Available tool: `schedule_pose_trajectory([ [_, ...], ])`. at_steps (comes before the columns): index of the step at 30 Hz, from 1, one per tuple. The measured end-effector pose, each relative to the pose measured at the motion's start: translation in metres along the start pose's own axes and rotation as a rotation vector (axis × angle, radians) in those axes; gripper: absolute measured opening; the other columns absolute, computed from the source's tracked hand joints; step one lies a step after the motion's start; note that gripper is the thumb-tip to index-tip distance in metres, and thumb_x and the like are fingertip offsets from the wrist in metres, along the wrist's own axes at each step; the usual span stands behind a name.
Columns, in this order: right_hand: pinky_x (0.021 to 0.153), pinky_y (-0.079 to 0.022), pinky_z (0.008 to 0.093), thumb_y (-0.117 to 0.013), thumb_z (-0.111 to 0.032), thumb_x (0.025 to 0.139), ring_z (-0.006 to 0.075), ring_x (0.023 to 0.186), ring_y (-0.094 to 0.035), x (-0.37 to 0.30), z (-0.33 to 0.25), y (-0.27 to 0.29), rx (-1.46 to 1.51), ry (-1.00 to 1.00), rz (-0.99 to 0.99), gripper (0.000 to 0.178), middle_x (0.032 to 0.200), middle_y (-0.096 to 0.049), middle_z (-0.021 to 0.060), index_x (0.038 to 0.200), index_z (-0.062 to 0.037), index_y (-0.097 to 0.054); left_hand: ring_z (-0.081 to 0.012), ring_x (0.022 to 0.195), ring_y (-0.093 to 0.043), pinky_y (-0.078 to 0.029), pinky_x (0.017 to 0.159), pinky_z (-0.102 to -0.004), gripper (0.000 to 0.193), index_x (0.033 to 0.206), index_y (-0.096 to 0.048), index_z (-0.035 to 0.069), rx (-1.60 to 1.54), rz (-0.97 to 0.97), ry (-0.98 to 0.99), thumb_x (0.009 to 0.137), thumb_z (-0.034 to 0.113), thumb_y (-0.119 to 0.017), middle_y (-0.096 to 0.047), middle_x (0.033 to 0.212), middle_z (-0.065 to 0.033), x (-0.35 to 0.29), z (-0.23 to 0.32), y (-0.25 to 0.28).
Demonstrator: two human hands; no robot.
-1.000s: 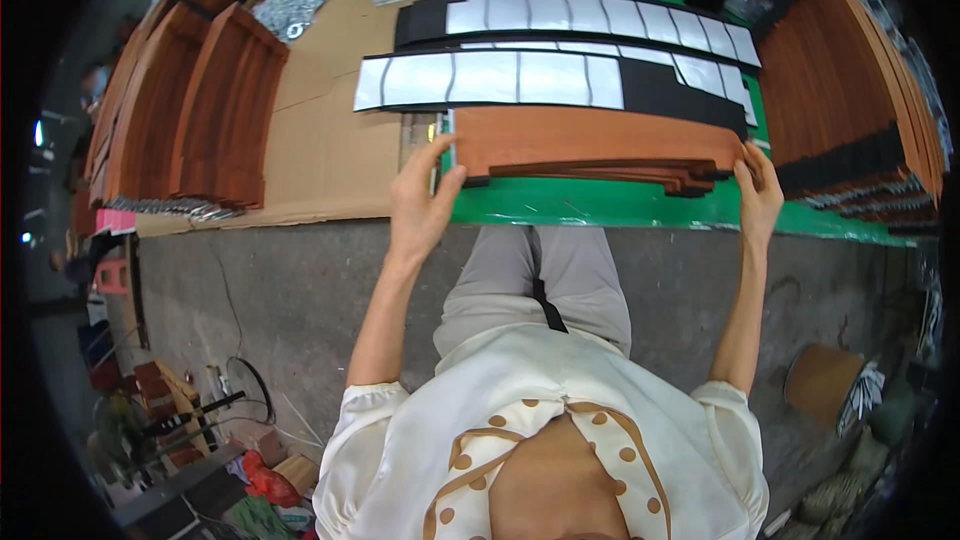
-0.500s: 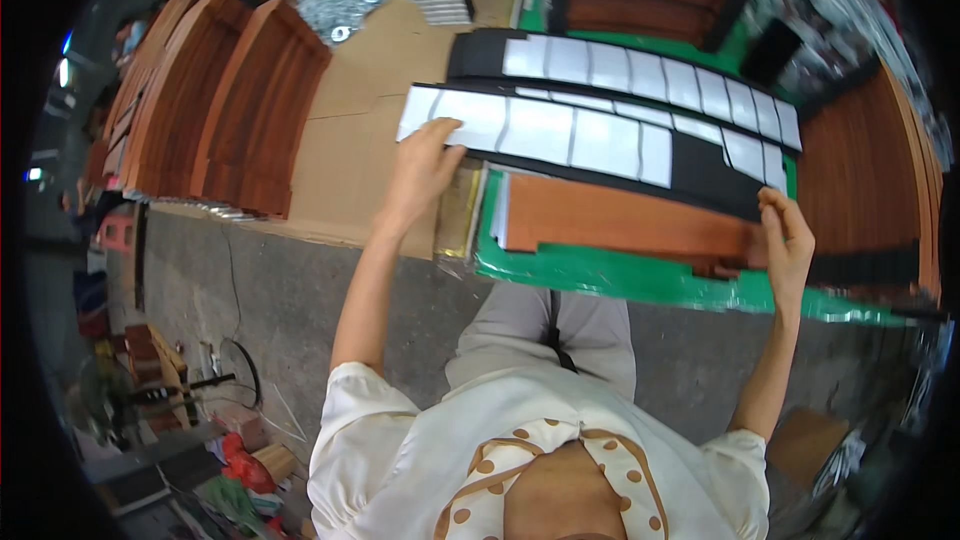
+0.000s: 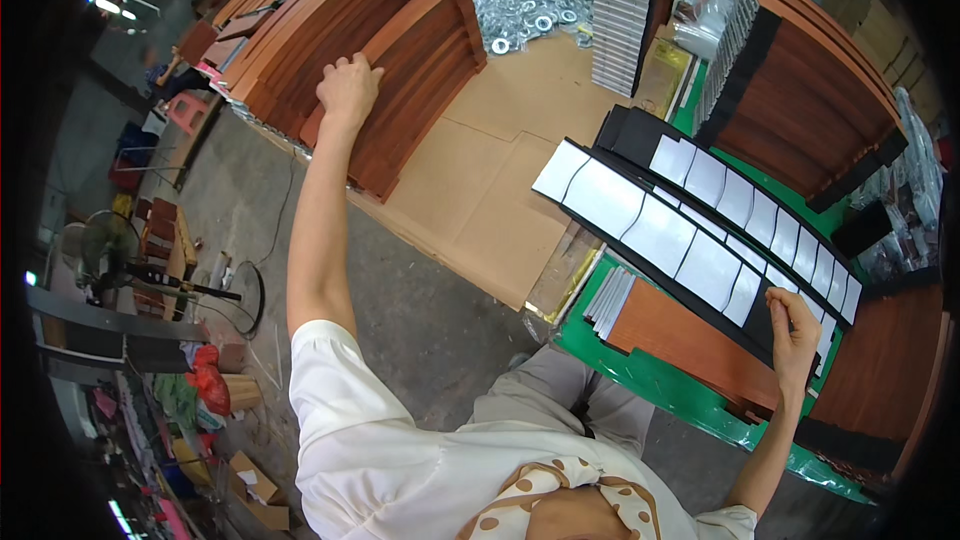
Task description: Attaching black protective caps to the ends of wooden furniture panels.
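Note:
My left hand [image 3: 350, 90] reaches over the stacked reddish-brown wood-grain panels [image 3: 415, 90] at the left. Its fingers are curled down, and whatever lies under them is hidden. At the right, my right hand [image 3: 793, 335] has its thumb and fingers pinched at the near right end of a long black strip [image 3: 640, 210] covered with white glossy patches. Behind that strip lie similar black strips with white patches [image 3: 735, 195]. Partly under the near strip is an orange-brown panel [image 3: 680, 335], with a few pale thin edges showing at its left end.
A green-covered surface [image 3: 600, 355] meets cardboard sheeting [image 3: 500, 190]. Metal washers [image 3: 535, 18] lie heaped at the back, beside a tall stack of pale-edged pieces [image 3: 622, 15]. More panel stacks stand at the back right [image 3: 800, 105] and right edge [image 3: 890, 370]. A fan [image 3: 105, 250] stands at left.
My left hand has let go of the white-patched strip's left end and moved left to the panel stacks. My right hand stays at the strip's right end. The view has turned left.

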State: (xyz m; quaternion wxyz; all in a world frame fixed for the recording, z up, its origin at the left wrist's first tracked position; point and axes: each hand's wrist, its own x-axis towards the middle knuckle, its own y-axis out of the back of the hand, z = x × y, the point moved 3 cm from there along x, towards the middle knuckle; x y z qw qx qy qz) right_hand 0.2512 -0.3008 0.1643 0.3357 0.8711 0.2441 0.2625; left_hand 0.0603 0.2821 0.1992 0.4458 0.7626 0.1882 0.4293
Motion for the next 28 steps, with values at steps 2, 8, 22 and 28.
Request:
schedule_pose_trajectory([
  [2, 0.068, -0.045, 0.0228, -0.054, -0.003, 0.089, 0.0116, 0.074, -0.058, -0.001, -0.004, -0.001, -0.021, 0.003, 0.013, 0.012, 0.08, -0.063, 0.0072, 0.094, 0.004, -0.062, -0.036, 0.093, -0.059, -0.048, 0.077, -0.0476, 0.044, 0.112, -0.054, 0.008, -0.002, -0.075, -0.013, 0.082, 0.039, -0.062, -0.062, 0.097, -0.0177, 0.007, -0.001, -0.002],
  [8, 0.069, -0.047, 0.0235, -0.054, -0.001, 0.088, 0.0125, 0.075, -0.061, -0.016, -0.014, 0.009, 0.015, -0.051, 0.018, 0.013, 0.08, -0.065, 0.0089, 0.095, 0.0045, -0.063, -0.0393, 0.098, -0.056, -0.044, 0.084, -0.0497, 0.056, 0.117, -0.054, 0.002, -0.233, -0.052, -0.062, 0.08, 0.044, -0.061, -0.06, 0.105, -0.0225, 0.0, 0.012, 0.019],
  [22, 0.081, -0.05, 0.0293, -0.061, -0.015, 0.086, 0.017, 0.092, -0.058, -0.012, -0.132, -0.025, 0.507, -0.013, 0.001, 0.043, 0.108, -0.059, 0.0125, 0.12, 0.0059, -0.047, -0.0164, 0.095, -0.045, -0.041, 0.081, -0.0283, 0.068, 0.13, -0.036, 0.001, -2.164, -0.322, -0.071, 0.073, 0.013, -0.07, -0.041, 0.105, -0.0075, -0.284, 0.26, 0.188],
  [28, 0.086, -0.048, 0.0278, -0.053, -0.003, 0.088, 0.0212, 0.099, -0.062, -0.041, -0.076, 0.048, 0.306, -0.001, -0.05, 0.039, 0.113, -0.062, 0.0158, 0.126, 0.0025, -0.047, -0.0187, 0.111, -0.041, -0.031, 0.099, -0.0337, 0.105, 0.143, -0.011, 0.002, -1.966, -0.377, -0.37, 0.073, 0.045, -0.075, -0.042, 0.119, -0.0083, -0.303, 0.244, 0.193],
])
